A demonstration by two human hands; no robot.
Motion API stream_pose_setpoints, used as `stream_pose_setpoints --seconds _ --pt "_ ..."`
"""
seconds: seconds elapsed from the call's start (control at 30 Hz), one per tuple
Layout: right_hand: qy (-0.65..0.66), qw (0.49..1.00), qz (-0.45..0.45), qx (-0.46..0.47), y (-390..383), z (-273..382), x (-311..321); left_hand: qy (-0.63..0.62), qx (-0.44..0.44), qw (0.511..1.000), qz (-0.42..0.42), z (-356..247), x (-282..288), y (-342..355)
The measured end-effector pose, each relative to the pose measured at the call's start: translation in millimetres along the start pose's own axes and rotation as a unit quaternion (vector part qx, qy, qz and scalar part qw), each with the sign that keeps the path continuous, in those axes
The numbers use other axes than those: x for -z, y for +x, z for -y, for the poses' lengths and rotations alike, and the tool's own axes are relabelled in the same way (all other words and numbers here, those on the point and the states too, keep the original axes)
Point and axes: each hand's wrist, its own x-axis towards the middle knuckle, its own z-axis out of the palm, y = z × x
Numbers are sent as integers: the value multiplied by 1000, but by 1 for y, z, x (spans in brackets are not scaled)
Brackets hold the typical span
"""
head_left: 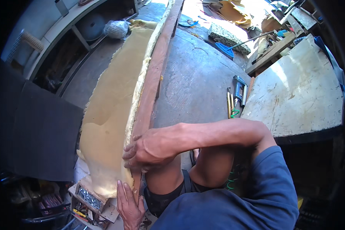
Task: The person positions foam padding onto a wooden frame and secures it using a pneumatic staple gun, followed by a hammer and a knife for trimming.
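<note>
A long reddish-brown wooden beam (pixel 146 103) runs away from my lap, with a pale, ragged padding strip (pixel 134 103) along its left edge. To the left of that strip spreads a long tan sheet (pixel 109 103), its outer edge wavy. Bent across my body, my right arm brings my right hand (pixel 147 151) down onto the strip, fingers apart and laid over it, slightly blurred. Nearer to me, my left hand (pixel 129 203) lies with outstretched fingers against the near end of the sheet and beam. What lies under both palms is hidden.
A wooden box of metal pieces (pixel 90 198) sits at the sheet's near end. On the floor at right lie a blue nail gun (pixel 239 89) with a green coiled hose and two thin rods. A worn white board (pixel 295 90) and a blue rake (pixel 225 50) lie beyond.
</note>
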Motion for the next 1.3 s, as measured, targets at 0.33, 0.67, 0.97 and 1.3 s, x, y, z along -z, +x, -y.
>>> stream_pose_setpoints --seconds 0.33,0.67,0.97,1.3 --pt "7 328 -408 -852 -417 -216 -116 -41 -23 998 28 -2 1 89" --pt "29 317 -318 -893 -469 -244 -220 -21 -38 999 -12 -38 -15 194" --pt "129 277 -487 -818 -447 -220 -167 -34 -70 996 -35 -44 -17 214" --pt "153 567 -619 -522 -205 -37 -23 -37 -69 995 -55 -36 -26 202"
